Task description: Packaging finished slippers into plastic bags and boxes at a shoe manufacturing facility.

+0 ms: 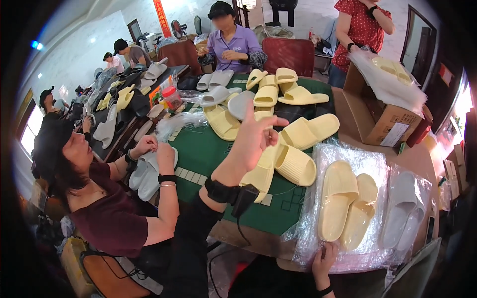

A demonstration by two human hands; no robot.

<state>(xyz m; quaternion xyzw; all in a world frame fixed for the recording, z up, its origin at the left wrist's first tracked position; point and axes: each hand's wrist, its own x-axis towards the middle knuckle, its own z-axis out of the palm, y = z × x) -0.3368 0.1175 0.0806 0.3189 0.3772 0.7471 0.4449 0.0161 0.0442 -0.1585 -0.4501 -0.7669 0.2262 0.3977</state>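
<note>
My left hand (252,141) reaches over the middle of the table with its index finger stretched out and nothing held. A yellow slipper (318,130) lies beside it, a ribbed yellow slipper (296,166) is just to its right, and a grey slipper (239,105) shows behind its fingertip. My right hand (324,261) lies at the near edge of a stack of clear plastic bags (310,218), fingers spread slightly on the film. Directly beyond its fingertips, a pair of yellow slippers (339,198) rests on the bags.
A bagged grey pair (400,208) lies at the right. An open cardboard box (385,116) stands at the back right. More yellow slippers (303,94) cover the green mat (194,154). Co-workers sit left (112,213) and opposite (231,42); another person (360,30) stands behind the box.
</note>
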